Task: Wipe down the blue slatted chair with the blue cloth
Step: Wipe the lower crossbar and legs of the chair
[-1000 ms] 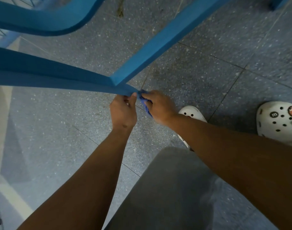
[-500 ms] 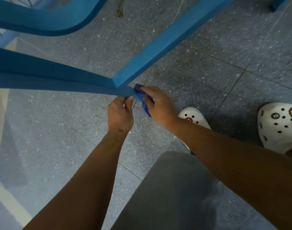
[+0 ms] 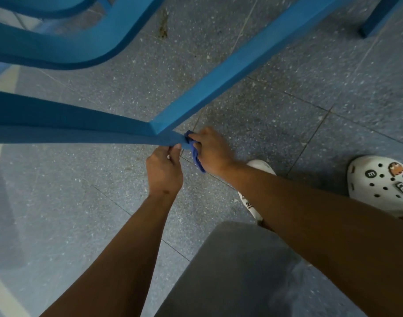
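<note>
At chair (image 3: 86,131) leg tip, right hand (image 3: 210,152) pressing cloth (image 3: 196,154)

Two bare forearms without sleeves, a grey garment (image 3: 253,271) over the lap, and white perforated clogs (image 3: 379,181) studded with small charms, one an orange ghost.

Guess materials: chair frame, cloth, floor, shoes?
Chair frame: matte blue, likely painted wood or moulded plastic; square edges, no grain visible.
Cloth: soft fabric, bunched in the right hand.
Floor: speckled terrazzo-like tiles.
Shoes: white foam clogs, perforated.
</note>
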`<control>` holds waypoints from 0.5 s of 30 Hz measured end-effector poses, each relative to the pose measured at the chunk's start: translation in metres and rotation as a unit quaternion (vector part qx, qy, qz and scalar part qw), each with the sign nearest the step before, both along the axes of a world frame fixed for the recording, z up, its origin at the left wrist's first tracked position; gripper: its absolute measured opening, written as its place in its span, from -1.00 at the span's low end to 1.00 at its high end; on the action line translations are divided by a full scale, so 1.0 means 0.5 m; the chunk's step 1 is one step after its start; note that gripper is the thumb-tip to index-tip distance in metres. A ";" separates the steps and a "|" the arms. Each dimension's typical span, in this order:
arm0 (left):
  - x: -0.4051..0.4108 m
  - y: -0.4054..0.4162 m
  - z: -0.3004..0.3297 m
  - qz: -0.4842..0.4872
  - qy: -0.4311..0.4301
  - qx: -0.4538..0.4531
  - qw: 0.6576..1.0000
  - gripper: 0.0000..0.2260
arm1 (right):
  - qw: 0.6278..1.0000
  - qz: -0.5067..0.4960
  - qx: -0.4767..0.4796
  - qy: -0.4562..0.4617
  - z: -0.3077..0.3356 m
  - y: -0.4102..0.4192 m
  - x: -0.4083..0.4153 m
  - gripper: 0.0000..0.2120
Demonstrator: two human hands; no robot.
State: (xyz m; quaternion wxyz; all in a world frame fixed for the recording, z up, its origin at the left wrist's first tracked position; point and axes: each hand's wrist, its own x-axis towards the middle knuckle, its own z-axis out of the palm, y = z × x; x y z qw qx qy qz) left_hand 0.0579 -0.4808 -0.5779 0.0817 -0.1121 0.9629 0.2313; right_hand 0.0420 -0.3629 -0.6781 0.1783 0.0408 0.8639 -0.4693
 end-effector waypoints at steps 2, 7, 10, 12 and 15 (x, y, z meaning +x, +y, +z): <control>0.004 0.007 -0.002 0.014 0.002 -0.008 1.000 -0.75 | 0.999 -0.030 -0.028 -0.020 -0.002 -0.010 0.013 -0.77; 0.003 0.009 0.001 0.013 -0.017 -0.008 1.000 -0.72 | 0.997 0.021 0.022 -0.076 -0.007 -0.007 -0.012 -0.74; 0.004 0.012 0.006 0.014 -0.015 -0.003 1.000 -0.72 | 0.998 0.024 -0.010 -0.064 0.008 0.009 -0.014 -0.72; 0.005 0.014 0.006 0.008 -0.010 -0.006 1.000 -0.72 | 0.993 -0.021 -0.108 -0.051 0.017 0.017 0.001 -0.74; 0.007 0.012 0.001 0.004 -0.006 -0.013 1.000 -0.72 | 0.977 -0.106 -0.177 -0.058 0.019 0.007 0.026 -0.71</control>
